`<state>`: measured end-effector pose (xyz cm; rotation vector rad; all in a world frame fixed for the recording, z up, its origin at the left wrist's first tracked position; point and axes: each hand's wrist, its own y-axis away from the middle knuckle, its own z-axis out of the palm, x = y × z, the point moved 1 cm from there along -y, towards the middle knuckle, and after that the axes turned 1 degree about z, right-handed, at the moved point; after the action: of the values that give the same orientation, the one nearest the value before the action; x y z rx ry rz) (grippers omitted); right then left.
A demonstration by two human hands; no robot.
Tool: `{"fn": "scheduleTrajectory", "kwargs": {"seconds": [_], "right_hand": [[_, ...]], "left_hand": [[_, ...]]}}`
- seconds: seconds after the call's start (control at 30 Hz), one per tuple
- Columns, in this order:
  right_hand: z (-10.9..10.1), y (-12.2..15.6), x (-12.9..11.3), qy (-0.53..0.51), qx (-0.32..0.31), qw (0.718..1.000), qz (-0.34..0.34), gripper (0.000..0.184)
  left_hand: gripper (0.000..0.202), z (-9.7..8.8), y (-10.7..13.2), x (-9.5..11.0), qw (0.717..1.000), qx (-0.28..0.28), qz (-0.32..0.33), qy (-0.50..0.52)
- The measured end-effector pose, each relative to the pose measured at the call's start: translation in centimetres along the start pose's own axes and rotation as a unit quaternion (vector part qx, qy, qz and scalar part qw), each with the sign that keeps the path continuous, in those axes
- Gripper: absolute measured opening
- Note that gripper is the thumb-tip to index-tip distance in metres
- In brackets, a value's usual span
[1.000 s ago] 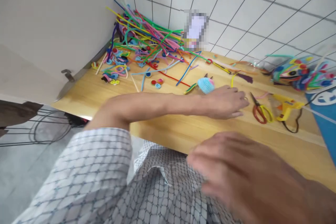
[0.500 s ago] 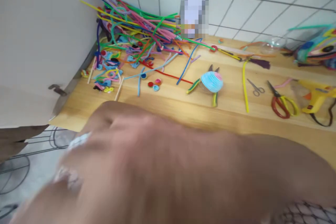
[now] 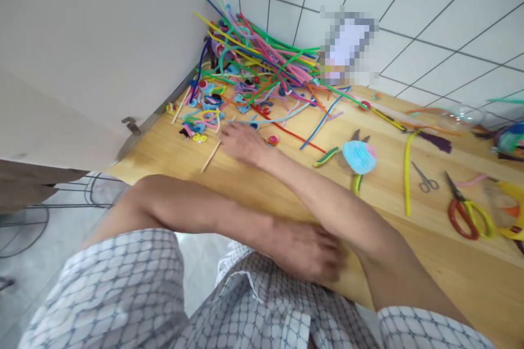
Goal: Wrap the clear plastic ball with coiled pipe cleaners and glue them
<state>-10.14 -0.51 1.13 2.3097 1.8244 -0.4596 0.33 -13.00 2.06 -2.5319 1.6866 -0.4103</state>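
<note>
My right hand [image 3: 242, 143] lies palm down on the wooden tabletop, stretched across to the left. Its fingers look loosely extended beside a thin wooden stick [image 3: 210, 157] and a heap of small craft bits [image 3: 203, 114]. Red buttons [image 3: 272, 140] sit just past its wrist side. My left hand [image 3: 309, 253] is at the table's front edge, under the right forearm. Motion smears its fingers, and whether anything is in them cannot be made out. To the right stand pliers [image 3: 326, 156] with a light-blue dome-shaped piece [image 3: 359, 156] over them.
Pipe cleaners [image 3: 274, 54] are piled at the back left against the tiled wall. A pixelated phone-like object [image 3: 347, 46] leans there. Small scissors [image 3: 426, 179], red-and-yellow scissors [image 3: 464, 212] and a yellow glue gun [image 3: 513, 204] lie at the right. A white panel [image 3: 102, 54] borders the left.
The blurred arms that filled the foreground have drawn apart: my right hand now rests at the left by the craft bits, my left at the front edge. The view has shifted left.
</note>
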Motion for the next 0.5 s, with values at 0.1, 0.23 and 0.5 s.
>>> {"fn": "scheduleTrajectory", "kwargs": {"seconds": [0.1,0.23,0.5], "right_hand": [[-3.2,2.1,2.9,0.0,0.068,0.997,0.045,0.032],[-7.5,8.1,5.0,-0.05,0.206,0.973,0.093,0.031],[-7.5,19.3,3.5,-0.059,0.191,0.97,0.135,0.025]], "left_hand": [[0.031,0.0,3.6,-2.1,0.996,0.074,0.056,-0.002],[0.061,-0.1,9.1,-8.1,0.992,0.048,-0.109,-0.048],[0.07,-4.2,12.4,-20.7,0.948,-0.032,-0.315,-0.031]]}}
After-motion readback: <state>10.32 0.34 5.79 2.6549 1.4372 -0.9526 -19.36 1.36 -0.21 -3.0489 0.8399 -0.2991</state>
